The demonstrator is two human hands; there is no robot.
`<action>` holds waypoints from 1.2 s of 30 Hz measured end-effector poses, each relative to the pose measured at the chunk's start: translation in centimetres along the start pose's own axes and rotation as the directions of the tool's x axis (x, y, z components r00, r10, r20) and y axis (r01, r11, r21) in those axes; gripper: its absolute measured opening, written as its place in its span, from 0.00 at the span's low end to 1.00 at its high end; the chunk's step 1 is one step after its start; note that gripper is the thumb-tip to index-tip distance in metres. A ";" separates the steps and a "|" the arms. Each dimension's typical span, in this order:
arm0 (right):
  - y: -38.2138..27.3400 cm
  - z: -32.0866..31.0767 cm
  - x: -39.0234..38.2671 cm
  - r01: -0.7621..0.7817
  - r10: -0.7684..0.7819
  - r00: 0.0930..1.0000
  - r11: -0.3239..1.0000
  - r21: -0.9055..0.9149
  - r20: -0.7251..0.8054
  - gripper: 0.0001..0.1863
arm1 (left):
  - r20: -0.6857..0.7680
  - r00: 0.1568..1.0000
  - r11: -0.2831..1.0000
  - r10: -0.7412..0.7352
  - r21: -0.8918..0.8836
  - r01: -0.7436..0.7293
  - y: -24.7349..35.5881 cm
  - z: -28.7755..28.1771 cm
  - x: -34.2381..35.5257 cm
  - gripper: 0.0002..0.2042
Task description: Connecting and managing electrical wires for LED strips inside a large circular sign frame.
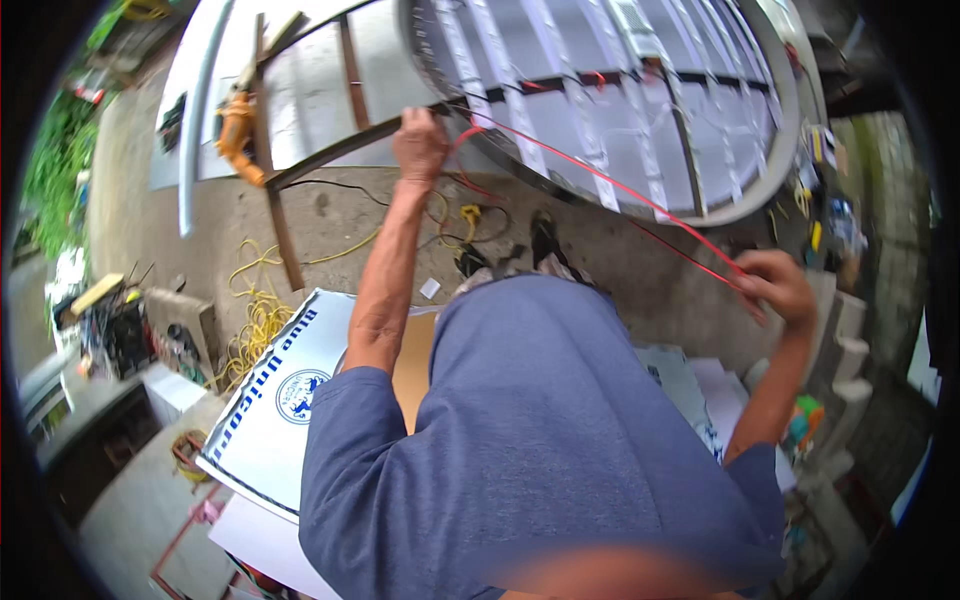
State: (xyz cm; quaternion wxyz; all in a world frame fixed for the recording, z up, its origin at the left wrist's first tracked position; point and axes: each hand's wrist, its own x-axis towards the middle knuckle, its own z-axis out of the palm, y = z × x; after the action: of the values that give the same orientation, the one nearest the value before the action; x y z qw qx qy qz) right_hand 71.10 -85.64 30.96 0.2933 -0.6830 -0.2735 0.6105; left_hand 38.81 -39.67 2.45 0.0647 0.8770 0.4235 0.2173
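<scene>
Gray ground (330,222) lies under the work. Seen from the middle, the hands are wide apart. At 3 o'clock, the right hand (775,285) is bent and pinches the red wire (620,182). At 11 o'clock, the left hand (420,145) is curled up by the brown bar (345,148); you cannot tell if it grips the bar or the wire. The wire goes slanting from near the left hand, across the ring's edge, to the right hand. At 1 o'clock is the big round ring (785,130), with white strips (580,105) across it. Two shoes (543,238) stand just above the middle. Farther out, an orange drill (238,130) is at 10 o'clock, a yellow cord (258,322) at 9, and a white box (265,440) at 8.
</scene>
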 end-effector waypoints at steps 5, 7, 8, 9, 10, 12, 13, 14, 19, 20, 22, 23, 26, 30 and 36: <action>-6.9 -8.5 -5.8 0.617 -0.716 0.624 0.697 -0.364 -0.313 0.10 | 0.099 0.992 0.989 -0.076 0.134 0.062 0.5 -0.5 0.5 0.13; -9.6 -10.9 -4.8 0.629 -0.829 0.403 0.559 -0.540 -0.388 0.09 | 0.069 0.997 0.998 -0.043 0.043 0.040 0.7 -1.3 0.9 0.05; -12.0 -12.1 -4.2 0.547 -0.761 0.466 0.649 -0.529 -0.451 0.09 | 0.110 0.993 0.998 -0.042 0.058 0.036 0.8 -1.8 1.2 0.09; -14.2 -12.5 -3.2 0.553 -0.737 0.454 0.674 -0.491 -0.501 0.09 | 0.109 0.993 0.996 -0.051 0.078 0.043 0.3 -2.4 1.7 0.09; -16.7 -12.5 -2.1 0.434 -0.637 0.554 0.771 -0.466 -0.536 0.09 | 0.124 0.990 0.994 -0.069 0.091 0.058 -0.2 -2.9 1.5 0.09; -20.2 -11.2 1.7 0.391 -0.548 0.628 0.836 -0.385 -0.552 0.10 | 0.136 0.988 0.993 -0.069 0.100 0.055 -1.4 -4.0 0.3 0.08; -21.5 -10.3 3.8 0.333 -0.554 0.639 0.824 -0.458 -0.533 0.11 | 0.129 0.990 0.995 -0.052 0.088 0.040 -2.6 -4.8 -0.5 0.08; -22.6 -9.9 5.5 0.386 -0.592 0.713 0.779 -0.494 -0.376 0.11 | 0.127 0.987 0.992 -0.101 0.093 0.089 -3.4 -5.4 -1.8 0.10; -24.0 -8.1 14.9 0.245 -0.420 0.882 0.798 -0.551 -0.216 0.13 | 0.060 0.971 0.954 -0.230 0.211 0.213 -7.6 -10.7 -8.7 0.08; -23.6 -7.7 17.0 0.298 -0.424 0.895 0.801 -0.519 -0.141 0.13 | 0.063 0.970 0.956 -0.234 0.195 0.218 -8.4 -12.0 -10.2 0.08; -22.6 -6.7 21.8 0.249 -0.350 0.933 0.794 -0.555 -0.081 0.15 | 0.024 0.971 0.945 -0.237 0.237 0.225 -9.6 -14.3 -13.6 0.08; -21.9 -5.8 24.3 0.299 -0.394 0.918 0.743 -0.599 -0.030 0.16 | 0.031 0.969 0.939 -0.245 0.255 0.229 -10.2 -15.3 -15.2 0.08; -19.8 -2.9 31.3 0.380 -0.429 0.899 0.674 -0.634 0.082 0.16 | 0.076 0.915 0.874 -0.395 0.337 0.350 -11.1 -17.8 -20.4 0.07; -18.4 2.2 38.5 0.412 -0.449 0.882 0.596 -0.689 0.139 0.16 | 0.090 0.845 0.800 -0.528 0.388 0.458 -11.2 -20.6 -27.7 0.07; -18.2 7.6 44.3 0.437 -0.446 0.861 0.404 -0.804 0.245 0.16 | 0.126 0.737 0.686 -0.664 0.493 0.534 -7.8 -24.4 -35.5 0.08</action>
State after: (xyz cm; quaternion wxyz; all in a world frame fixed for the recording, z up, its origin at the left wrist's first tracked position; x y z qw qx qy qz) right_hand 67.88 -40.40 13.82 0.0811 -0.6431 -0.6997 0.3005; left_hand 3.20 -63.86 10.46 0.0024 0.7012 0.7114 -0.0474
